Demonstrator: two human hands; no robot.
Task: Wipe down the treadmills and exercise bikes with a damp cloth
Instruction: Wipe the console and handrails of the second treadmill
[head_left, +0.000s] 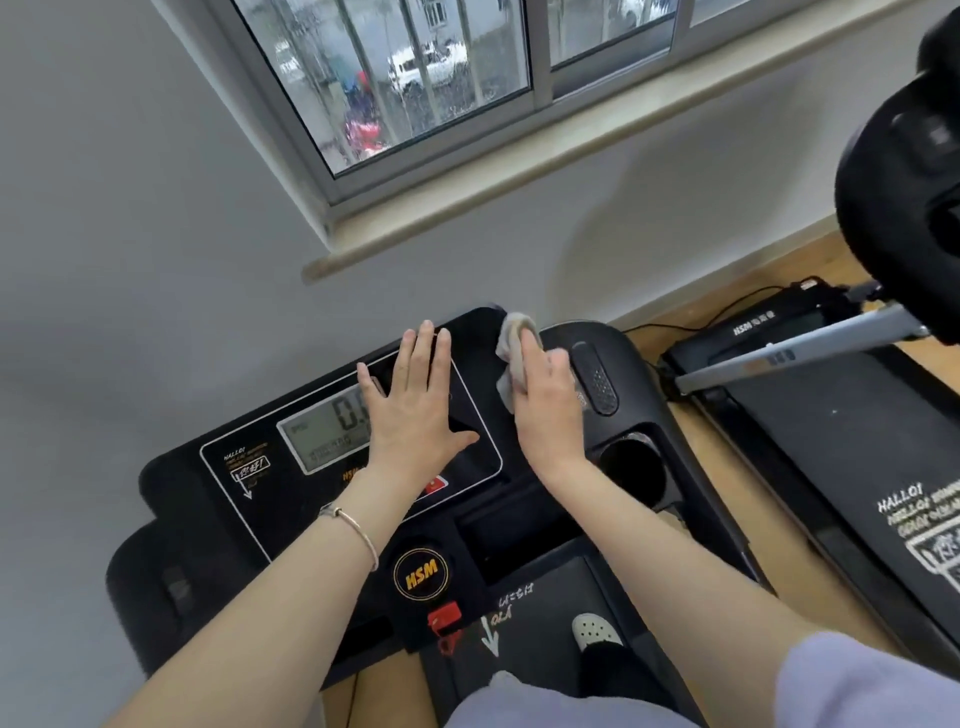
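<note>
The right hand (545, 400) lies over the one cloth (511, 353), fingers nearly straight, pressing it onto the console (249, 499) (thumb hidden). The cloth bunches under and just past those fingertips. The left hand (415, 400) rests flat and relaxed on the display, holding nothing. Most of the console, long axis crosswise, stretches leftward from the right fingers. Two treadmills are visible, the second treadmill (831, 441) well off to the right.
</note>
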